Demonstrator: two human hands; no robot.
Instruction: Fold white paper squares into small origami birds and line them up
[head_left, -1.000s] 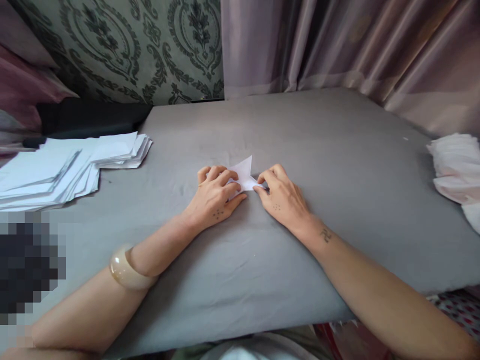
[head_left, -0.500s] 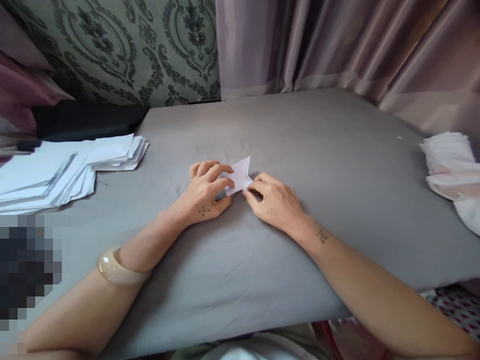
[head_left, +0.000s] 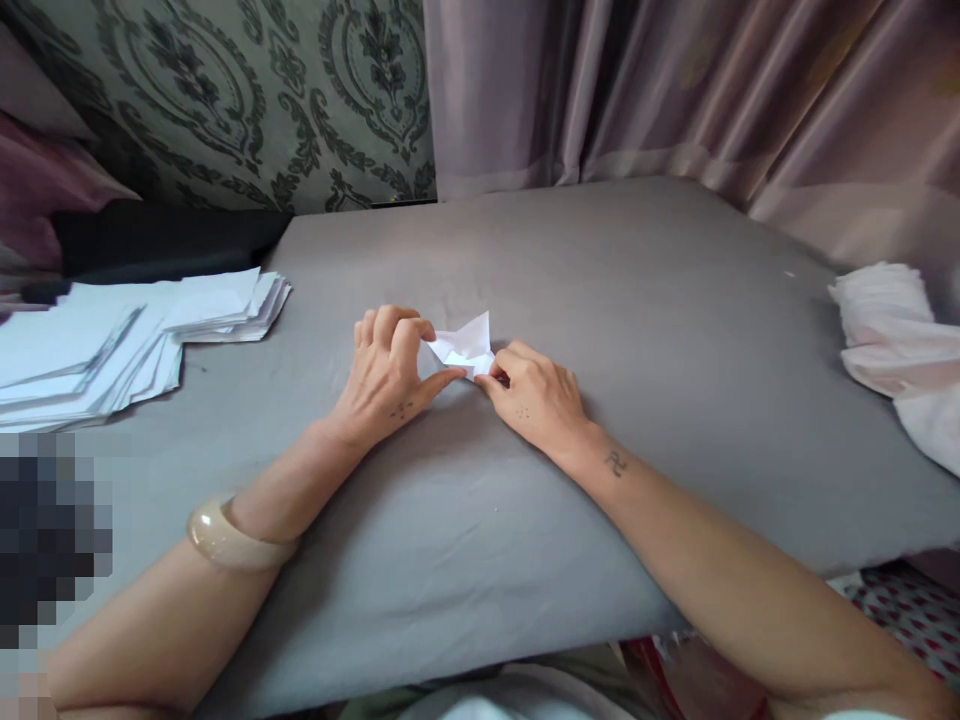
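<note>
Mid-table on the grey cloth [head_left: 600,300], the folded paper [head_left: 466,347] has come up off the surface since a moment ago. The left hand [head_left: 386,375] has rolled upright, fingers curled on the paper's left edge; the right hand [head_left: 534,400] pinches its near corner (a crease being worked, likely). Loose sheets [head_left: 127,335] lie far left.

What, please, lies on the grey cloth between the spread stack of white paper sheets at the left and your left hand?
Nothing: in the head view, only bare grey cloth separates the stack of white paper sheets from the left hand, which grips the small folded white paper.
</note>
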